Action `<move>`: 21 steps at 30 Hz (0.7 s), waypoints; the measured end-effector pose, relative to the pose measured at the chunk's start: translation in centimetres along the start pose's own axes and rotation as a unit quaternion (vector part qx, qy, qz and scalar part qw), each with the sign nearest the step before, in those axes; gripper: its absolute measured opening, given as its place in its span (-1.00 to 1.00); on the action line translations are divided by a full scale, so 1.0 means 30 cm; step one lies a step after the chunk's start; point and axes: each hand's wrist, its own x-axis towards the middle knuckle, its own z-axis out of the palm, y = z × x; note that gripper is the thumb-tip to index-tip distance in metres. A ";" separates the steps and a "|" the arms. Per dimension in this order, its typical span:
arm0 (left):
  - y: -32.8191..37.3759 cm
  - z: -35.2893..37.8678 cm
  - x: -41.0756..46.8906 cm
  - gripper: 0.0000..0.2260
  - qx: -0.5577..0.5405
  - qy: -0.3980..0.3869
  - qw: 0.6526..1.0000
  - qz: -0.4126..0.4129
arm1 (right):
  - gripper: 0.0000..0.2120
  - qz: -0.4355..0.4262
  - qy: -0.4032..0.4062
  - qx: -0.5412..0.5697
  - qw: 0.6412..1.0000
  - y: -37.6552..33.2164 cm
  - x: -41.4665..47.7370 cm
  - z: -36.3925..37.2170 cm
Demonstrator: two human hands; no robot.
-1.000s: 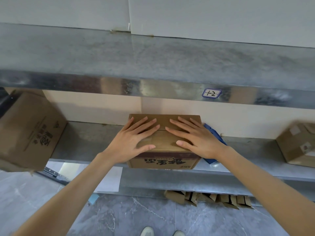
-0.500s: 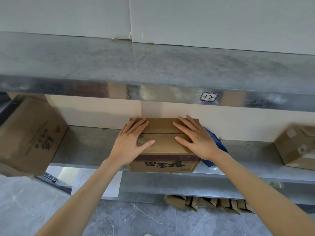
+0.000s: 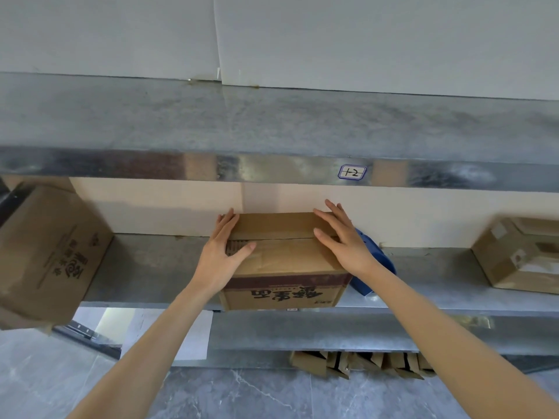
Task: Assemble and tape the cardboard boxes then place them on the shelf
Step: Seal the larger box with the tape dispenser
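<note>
Status: cardboard box (image 3: 284, 267) sits on the middle shelf (image 3: 145, 267), at its front edge, printed face toward the camera. The print reads upside down, so it's likely standing bottom-up and these are the base flaps being closed.

Left hand (image 3: 219, 258) lies flat on the left end of the top, right hand (image 3: 343, 243) flat on the right end. Fingers (image 3: 331, 214) are straight and spread wide, gripping nothing, just pressing down. Thumbs sit close to the flap seam, which runs left to right.

My read on why: this keeps both flaps flush and square. With the hands parked at the ends, the middle of the seam is free for a tape run. The shelf takes the push.

Blue tape dispenser (image 3: 376, 261) lies just beside the box on its right, partly behind the right wrist, within reach for the next step. It looks like a dispenser, but I can't confirm. Sheen on the near flap could be tape; cannot tell if the seam itself is sealed.

Also in view:
- tilted box (image 3: 51, 252) at far left, support unclear
- taped box (image 3: 520, 255) well apart at right on the same shelf
- folded cardboard (image 3: 357, 362) under the lower level

Risk: lifting one hand to fetch the dispenser may let the flaps spring up.
</note>
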 end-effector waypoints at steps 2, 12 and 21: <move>0.006 -0.007 -0.005 -0.32 0.113 -0.014 0.992 0.054 | -0.53 -0.009 -0.005 -0.059 0.998 0.000 0.001 -0.001; 0.019 -0.028 0.002 -0.33 0.296 -0.080 0.932 0.193 | -0.43 -0.131 -0.111 -0.347 0.922 -0.022 -0.001 -0.026; 0.032 -0.010 -0.003 -0.31 0.180 -0.039 0.977 0.103 | -0.38 -0.059 -0.030 -0.183 0.981 0.005 0.004 0.001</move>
